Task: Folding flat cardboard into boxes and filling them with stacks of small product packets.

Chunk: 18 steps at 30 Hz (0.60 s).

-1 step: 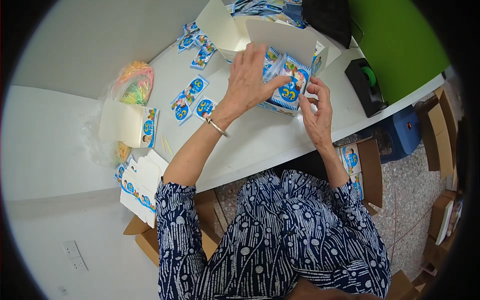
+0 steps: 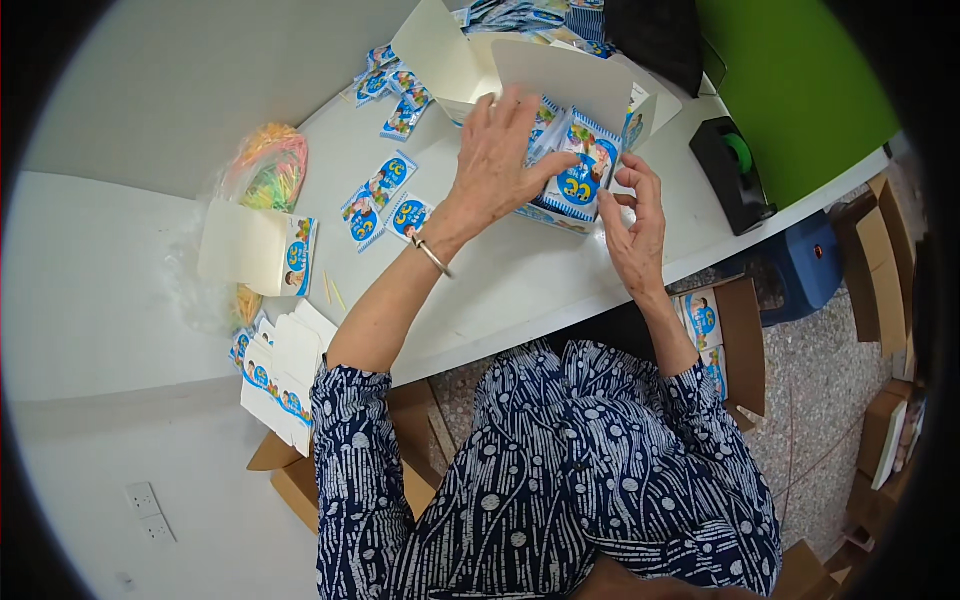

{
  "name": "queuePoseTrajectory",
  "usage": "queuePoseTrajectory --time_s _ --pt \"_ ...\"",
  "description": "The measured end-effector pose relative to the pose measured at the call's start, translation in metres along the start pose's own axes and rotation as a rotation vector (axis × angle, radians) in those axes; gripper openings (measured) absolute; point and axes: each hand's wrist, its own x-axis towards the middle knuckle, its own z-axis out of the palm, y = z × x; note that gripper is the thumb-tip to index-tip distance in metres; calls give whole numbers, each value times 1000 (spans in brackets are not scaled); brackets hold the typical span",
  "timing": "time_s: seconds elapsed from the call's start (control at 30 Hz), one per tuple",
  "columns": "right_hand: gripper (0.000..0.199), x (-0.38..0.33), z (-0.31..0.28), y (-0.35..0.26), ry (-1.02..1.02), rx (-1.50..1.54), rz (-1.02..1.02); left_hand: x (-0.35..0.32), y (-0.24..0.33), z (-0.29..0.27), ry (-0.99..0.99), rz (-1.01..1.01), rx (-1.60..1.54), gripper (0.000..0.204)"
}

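Note:
A small white and blue carton [image 2: 562, 220] stands with its white flaps raised. Upright rows of flat blue and white packets [image 2: 583, 172] fill it. Over its left side my left hand [image 2: 492, 165] lies with fingers spread and slightly blurred, the thumb resting on the front packet. My right hand [image 2: 634, 225] is at the carton's right edge, fingers bent and apart, thumb and fingertips against the side of the packets. Its lower fingertips are partly hidden. A metal bangle [image 2: 434, 257] circles my left wrist.
Loose packets [image 2: 378, 190] lie left of the carton; more are piled at the back. A black tape dispenser [image 2: 733, 178] stands at right. Another open carton [image 2: 258, 250], flattened cartons [image 2: 280, 375] and a bag of coloured strips [image 2: 270, 170] are at left. Cardboard boxes [image 2: 740, 340] stand below the table edge.

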Motion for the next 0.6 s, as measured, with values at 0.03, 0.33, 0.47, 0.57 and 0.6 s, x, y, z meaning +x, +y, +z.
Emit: queuePoseTrajectory --time_s 0.03,0.33,0.47,0.57,0.6 --pt "22 1 0 -2 28 -88 -77 1 -6 6 33 131 23 82" --pt "46 9 8 -4 -144 -506 -492 -11 1 56 63 265 218 56" --pt "56 8 6 -14 -228 -710 -541 -6 -10 38 -127 209 -81 57" --pt "63 8 6 -15 -267 -749 -546 -13 -14 25 -107 166 11 57" --pt "64 11 6 -19 -305 -803 -532 -15 -16 27 -107 164 10 57"
